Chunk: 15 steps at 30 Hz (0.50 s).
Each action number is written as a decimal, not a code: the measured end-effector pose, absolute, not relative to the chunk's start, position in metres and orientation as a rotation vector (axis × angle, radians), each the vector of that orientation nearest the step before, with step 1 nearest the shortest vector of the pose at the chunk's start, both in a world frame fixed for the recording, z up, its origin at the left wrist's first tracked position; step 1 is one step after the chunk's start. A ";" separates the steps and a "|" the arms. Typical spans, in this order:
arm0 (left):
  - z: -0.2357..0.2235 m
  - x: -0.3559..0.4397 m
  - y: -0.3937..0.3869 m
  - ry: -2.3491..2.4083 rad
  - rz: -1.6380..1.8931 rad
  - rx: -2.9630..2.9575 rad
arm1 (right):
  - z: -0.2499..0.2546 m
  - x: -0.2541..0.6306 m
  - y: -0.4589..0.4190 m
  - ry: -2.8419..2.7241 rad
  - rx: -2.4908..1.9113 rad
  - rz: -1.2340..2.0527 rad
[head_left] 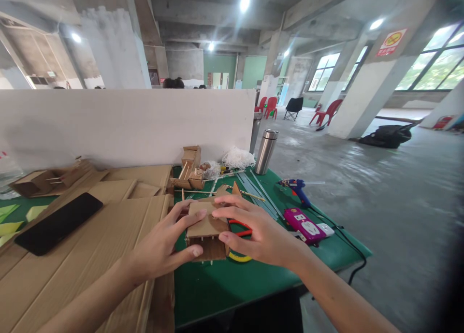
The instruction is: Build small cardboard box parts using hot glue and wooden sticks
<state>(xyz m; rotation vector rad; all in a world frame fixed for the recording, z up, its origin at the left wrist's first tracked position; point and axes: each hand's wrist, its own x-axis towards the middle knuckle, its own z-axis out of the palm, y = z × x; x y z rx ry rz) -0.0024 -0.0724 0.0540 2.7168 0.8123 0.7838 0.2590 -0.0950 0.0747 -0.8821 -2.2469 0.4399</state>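
Note:
A small cardboard box [205,229] stands on the green tabletop in front of me, its open side facing me. Thin white sticks show at its opening and below its lower edge. My left hand [165,241] grips the box from the left, with fingers on its top and thumb by the front edge. On the other side, my right hand [255,226] holds the top and right side, fingers bent over it. Partly hidden behind the right hand are a red loop handle [241,227] and a yellow loop handle [239,258], which look like those of a cutting tool.
Large cardboard sheets [108,246] cover the left, with a black phone [60,223] on them. Rightward lie glue sticks [259,195], a blue glue gun [297,192] and a purple power strip [306,225]. A steel flask [267,153] and another cardboard structure [190,166] stand further back.

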 end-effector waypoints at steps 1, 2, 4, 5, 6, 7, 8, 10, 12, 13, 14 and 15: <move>0.054 -0.002 -0.072 0.814 0.780 2.719 | 0.075 0.259 -0.095 -2.251 -0.886 0.435; 0.055 -0.002 -0.073 0.812 0.779 2.722 | 0.076 0.259 -0.095 -2.254 -0.890 0.428; 0.055 -0.002 -0.073 0.806 0.779 2.722 | 0.076 0.259 -0.096 -2.260 -0.893 0.412; 0.055 -0.002 -0.073 0.803 0.782 2.721 | 0.076 0.259 -0.096 -2.262 -0.895 0.405; 0.055 -0.002 -0.072 0.799 0.787 2.721 | 0.076 0.259 -0.096 -2.264 -0.894 0.400; 0.055 -0.002 -0.072 0.795 0.790 2.722 | 0.076 0.259 -0.097 -2.265 -0.894 0.398; 0.055 -0.002 -0.072 0.796 0.789 2.723 | 0.076 0.259 -0.097 -2.266 -0.894 0.398; 0.055 -0.002 -0.071 0.805 0.787 2.729 | 0.076 0.259 -0.097 -2.267 -0.898 0.402; 0.055 -0.002 -0.071 0.818 0.786 2.731 | 0.076 0.259 -0.097 -2.266 -0.901 0.404; 0.055 -0.002 -0.071 0.819 0.790 2.730 | 0.076 0.259 -0.097 -2.266 -0.901 0.405; 0.055 -0.002 -0.071 0.820 0.794 2.729 | 0.076 0.259 -0.096 -2.264 -0.901 0.405; 0.055 -0.002 -0.071 0.818 0.796 2.729 | 0.075 0.259 -0.096 -2.263 -0.900 0.407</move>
